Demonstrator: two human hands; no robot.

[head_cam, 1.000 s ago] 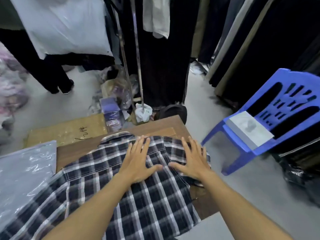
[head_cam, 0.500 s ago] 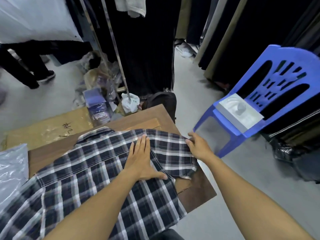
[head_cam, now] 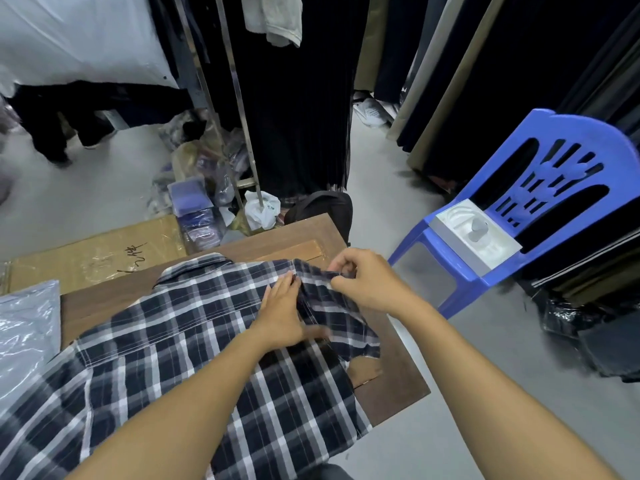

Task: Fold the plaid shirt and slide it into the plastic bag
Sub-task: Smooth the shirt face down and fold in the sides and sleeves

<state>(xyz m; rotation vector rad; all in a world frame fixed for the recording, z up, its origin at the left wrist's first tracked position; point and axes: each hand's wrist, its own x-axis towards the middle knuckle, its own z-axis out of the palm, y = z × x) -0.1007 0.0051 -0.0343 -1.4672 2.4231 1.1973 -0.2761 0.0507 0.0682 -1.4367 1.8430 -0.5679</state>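
Two hands are on the shirt [head_cam: 194,341], which I see spread over the table [head_cam: 394,382] across the centre and lower left of the frame. My left hand [head_cam: 282,315] lies flat, fingers extended, pressing the cloth at centre. My right hand [head_cam: 367,280], just right of it, pinches a raised fold of the shirt's right edge between thumb and fingers. The bag [head_cam: 24,334] lies at the left edge, touching the shirt. A chair [head_cam: 540,209] stands at right.
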